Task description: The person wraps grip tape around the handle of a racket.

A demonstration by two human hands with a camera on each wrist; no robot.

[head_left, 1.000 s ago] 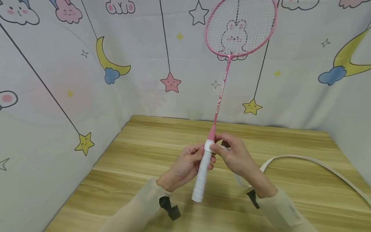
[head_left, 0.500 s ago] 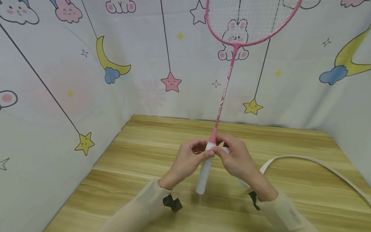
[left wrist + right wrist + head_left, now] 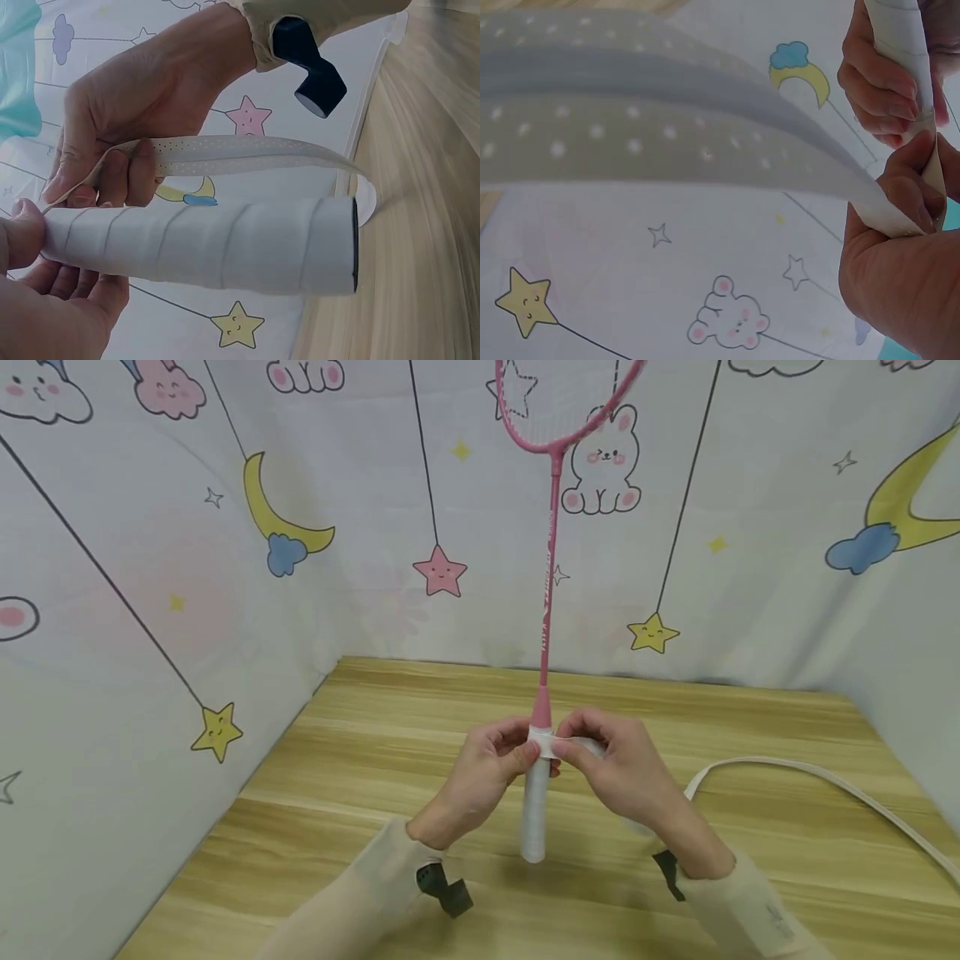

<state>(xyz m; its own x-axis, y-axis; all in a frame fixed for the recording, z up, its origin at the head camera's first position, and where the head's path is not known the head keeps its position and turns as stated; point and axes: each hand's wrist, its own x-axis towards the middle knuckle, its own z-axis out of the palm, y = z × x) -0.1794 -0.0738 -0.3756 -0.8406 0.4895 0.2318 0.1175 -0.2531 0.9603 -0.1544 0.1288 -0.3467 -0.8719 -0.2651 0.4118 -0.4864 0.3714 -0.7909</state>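
Note:
A badminton racket with a pink shaft (image 3: 548,585) stands nearly upright between my hands, its head cut off by the top of the head view. White overgrip tape winds in a spiral along its handle (image 3: 210,247). My left hand (image 3: 480,772) grips the upper handle, thumb in front and other fingertips showing behind. Just to the right, my right hand (image 3: 622,772) pinches the grip tape (image 3: 630,142) close to the handle, below the pink cone. From those fingers the loose, perforated tape trails away, seen large in the right wrist view.
The tape's free length (image 3: 810,766) arcs over the right side of the wood-grain table (image 3: 360,727) and leaves the view. A printed cloth backdrop (image 3: 360,577) rises behind the table, with more cloth at both sides. Black straps with a small block (image 3: 444,889) sit at the cuffs.
The racket head has swung left, bringing the shaft close to upright. My left thumb has shifted up onto the upper handle, and my right hand has drawn slightly right with the tape.

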